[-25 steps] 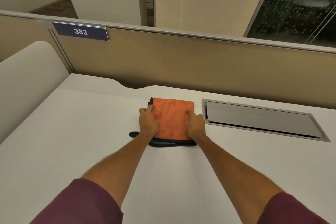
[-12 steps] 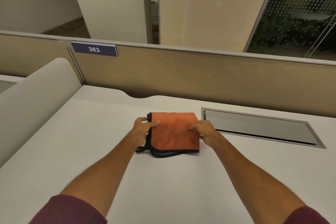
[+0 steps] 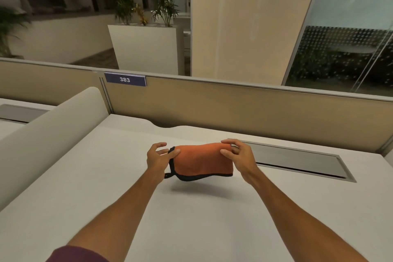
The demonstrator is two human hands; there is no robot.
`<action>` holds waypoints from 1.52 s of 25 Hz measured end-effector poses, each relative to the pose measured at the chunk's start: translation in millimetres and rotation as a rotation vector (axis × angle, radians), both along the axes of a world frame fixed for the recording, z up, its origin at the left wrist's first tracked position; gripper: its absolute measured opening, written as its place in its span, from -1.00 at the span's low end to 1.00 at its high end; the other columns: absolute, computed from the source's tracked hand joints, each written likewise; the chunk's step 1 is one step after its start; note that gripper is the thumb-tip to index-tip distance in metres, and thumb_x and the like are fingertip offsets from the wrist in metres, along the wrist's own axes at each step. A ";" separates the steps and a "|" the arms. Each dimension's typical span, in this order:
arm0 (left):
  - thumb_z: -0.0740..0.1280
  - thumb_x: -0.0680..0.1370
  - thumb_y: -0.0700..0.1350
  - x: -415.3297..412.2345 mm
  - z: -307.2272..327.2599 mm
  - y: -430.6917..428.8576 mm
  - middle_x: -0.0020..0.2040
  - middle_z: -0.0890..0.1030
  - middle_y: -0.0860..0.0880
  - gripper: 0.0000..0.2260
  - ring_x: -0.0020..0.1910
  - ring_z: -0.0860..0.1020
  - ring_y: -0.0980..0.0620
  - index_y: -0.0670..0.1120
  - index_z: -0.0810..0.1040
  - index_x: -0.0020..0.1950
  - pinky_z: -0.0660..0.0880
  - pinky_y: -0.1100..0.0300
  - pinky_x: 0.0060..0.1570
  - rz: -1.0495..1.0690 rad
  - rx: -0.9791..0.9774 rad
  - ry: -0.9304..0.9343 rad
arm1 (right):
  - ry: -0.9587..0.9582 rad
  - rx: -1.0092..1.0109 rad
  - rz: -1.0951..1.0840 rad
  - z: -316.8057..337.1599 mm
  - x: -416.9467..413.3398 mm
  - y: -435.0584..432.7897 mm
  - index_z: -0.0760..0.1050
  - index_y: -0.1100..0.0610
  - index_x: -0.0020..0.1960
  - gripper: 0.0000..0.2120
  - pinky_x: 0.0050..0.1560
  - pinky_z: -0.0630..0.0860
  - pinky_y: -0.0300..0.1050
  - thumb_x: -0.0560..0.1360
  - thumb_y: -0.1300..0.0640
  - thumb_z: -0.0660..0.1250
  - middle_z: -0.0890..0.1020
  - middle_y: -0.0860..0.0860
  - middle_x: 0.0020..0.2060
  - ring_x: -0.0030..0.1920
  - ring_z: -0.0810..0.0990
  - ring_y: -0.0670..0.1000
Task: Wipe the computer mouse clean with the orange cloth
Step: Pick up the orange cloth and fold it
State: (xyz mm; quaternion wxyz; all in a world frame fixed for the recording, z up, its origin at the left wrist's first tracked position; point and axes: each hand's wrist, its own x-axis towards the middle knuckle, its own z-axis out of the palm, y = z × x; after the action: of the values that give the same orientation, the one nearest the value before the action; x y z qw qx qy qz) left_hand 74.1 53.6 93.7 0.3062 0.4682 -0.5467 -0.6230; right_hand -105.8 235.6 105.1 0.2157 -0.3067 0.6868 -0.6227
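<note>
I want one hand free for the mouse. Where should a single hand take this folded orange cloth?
Probably at the middle of the top fold of the folded orange microfibre cloth with dark edging, coming from above. It hangs off the white desk from that fold, and its hemmed edges droop below, so a centre pinch keeps it folded.

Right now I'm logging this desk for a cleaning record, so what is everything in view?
orange cloth: one, orange with dark trim, folded, held up off the desk
desk: one, white, under the hands
cable hatch: one, grey, set in desk at right
partition: one, tan, behind desk
number plate: one, blue, "383", on partition
planter: one, white, beyond partition
computer mouse: none visible
left hand: pinching cloth's left end
right hand: pinching cloth's right end
</note>
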 end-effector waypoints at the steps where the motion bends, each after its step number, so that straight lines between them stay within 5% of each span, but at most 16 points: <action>1: 0.60 0.35 -0.21 3.4 0.7 9.6 0.19 0.58 -0.24 -0.54 0.15 0.56 -0.20 -0.07 0.50 0.16 0.52 -0.03 0.15 0.027 0.001 0.038 | 0.052 0.000 0.004 7.7 4.1 4.1 0.62 0.05 0.02 -0.79 -0.05 0.57 -0.23 0.45 0.30 0.45 0.69 -0.04 -0.06 -0.04 0.66 -0.06; 6: 0.49 0.46 -0.26 23.9 8.3 54.6 0.33 0.50 -0.11 -0.64 0.18 0.43 -0.01 -0.02 0.53 0.20 0.40 0.06 0.14 -0.004 -0.176 -0.042 | 0.341 0.010 0.110 47.3 25.8 20.3 0.62 0.05 0.02 -0.81 -0.07 0.47 -0.43 0.45 0.27 0.44 0.67 -0.16 -0.09 -0.06 0.62 -0.21; 9: 0.57 0.33 -0.01 29.8 29.2 82.8 0.33 0.43 0.17 -0.44 0.28 0.32 0.12 0.14 0.47 0.27 0.15 -0.04 0.41 -0.400 -0.503 -0.162 | 0.467 0.059 0.210 61.5 41.6 31.0 0.62 0.08 0.03 -0.81 0.05 0.52 -0.29 0.45 0.27 0.45 0.68 -0.08 -0.06 -0.01 0.63 -0.13; 12: 0.61 0.32 0.02 21.5 45.7 110.1 0.20 0.59 0.12 -0.45 0.18 0.54 0.10 0.10 0.52 0.26 0.49 0.10 0.23 -0.674 -0.590 -0.152 | 0.522 0.109 0.372 68.6 53.1 42.8 0.59 0.10 0.07 -0.80 0.09 0.58 -0.12 0.47 0.28 0.43 0.68 0.01 -0.04 -0.01 0.65 -0.04; 15: 0.50 0.46 -0.12 19.3 47.0 126.4 -0.03 0.71 0.00 -0.80 -0.02 0.67 0.03 -0.01 0.66 0.08 0.60 0.06 0.08 -0.662 -0.497 -0.061 | 0.638 0.146 0.412 73.2 63.1 53.1 0.50 0.01 0.18 -0.66 0.04 0.59 -0.03 0.45 0.20 0.47 0.68 0.00 -0.16 -0.13 0.63 -0.02; 17: 0.47 0.51 -0.13 21.4 43.8 130.3 -0.03 0.72 0.04 -0.84 0.01 0.67 0.05 0.05 0.68 0.07 0.58 0.19 0.02 -0.626 -0.410 0.034 | 0.730 0.118 0.230 72.7 65.2 56.8 0.42 -0.04 0.32 -0.46 0.05 0.57 0.02 0.40 0.03 0.52 0.64 -0.02 -0.07 -0.04 0.57 -0.01; 21: 0.49 0.47 -0.09 23.5 47.3 131.0 0.04 0.70 0.01 -0.76 0.12 0.63 -0.07 0.09 0.64 0.11 0.57 0.03 0.12 -0.532 -0.211 0.189 | 0.391 0.057 0.093 63.6 64.0 73.8 0.15 -0.11 0.50 -0.09 0.19 0.50 -0.03 0.30 -0.12 0.57 0.40 -0.03 0.30 0.24 0.42 0.02; 27: 0.47 0.36 -0.02 21.0 56.9 135.5 0.10 0.67 -0.11 -0.62 0.14 0.60 -0.11 0.01 0.62 0.18 0.52 -0.06 0.11 -0.709 -0.082 0.273 | 0.228 -0.084 0.109 51.3 76.4 93.2 0.52 -0.04 0.17 -0.57 0.10 0.60 -0.05 0.36 -0.03 0.56 0.66 -0.09 0.02 0.05 0.63 -0.05; 30: 0.50 0.43 0.13 16.3 60.9 148.1 0.12 0.68 0.00 -0.64 0.13 0.63 -0.02 0.07 0.63 0.18 0.57 -0.04 0.14 -0.694 -0.092 0.299 | 0.267 -0.046 -0.051 50.3 85.4 98.2 0.42 -0.06 0.19 -0.50 0.01 0.56 -0.23 0.35 -0.12 0.55 0.62 -0.09 -0.01 0.02 0.62 -0.02; 34: 0.44 0.52 -0.01 0.0 70.2 169.0 0.03 0.71 -0.02 -0.82 0.08 0.64 -0.03 -0.02 0.66 0.09 0.59 0.02 0.11 -0.501 -0.047 0.297 | 0.574 -0.002 -0.235 39.4 101.6 108.3 0.06 -0.16 0.49 -0.17 0.18 0.43 -0.28 0.38 -0.23 0.44 0.31 -0.03 0.38 0.28 0.42 -0.06; 38: 0.35 0.59 -0.04 -17.2 77.3 198.4 0.07 0.67 -0.03 -0.89 0.11 0.61 -0.05 0.01 0.63 0.09 0.59 0.17 -0.08 -0.599 -0.061 0.295 | 0.805 0.151 -0.208 27.6 101.7 122.6 -0.01 -0.28 0.52 -0.09 0.35 0.35 0.04 0.32 -0.31 0.41 -0.12 0.03 0.55 0.50 0.15 0.16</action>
State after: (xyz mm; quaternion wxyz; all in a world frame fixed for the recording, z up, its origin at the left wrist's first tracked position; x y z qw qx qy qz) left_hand 56.9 252.0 171.0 0.1992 0.1818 -0.6282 -0.7298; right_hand -4.2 358.2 132.8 -0.1118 -0.4380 0.7871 -0.4197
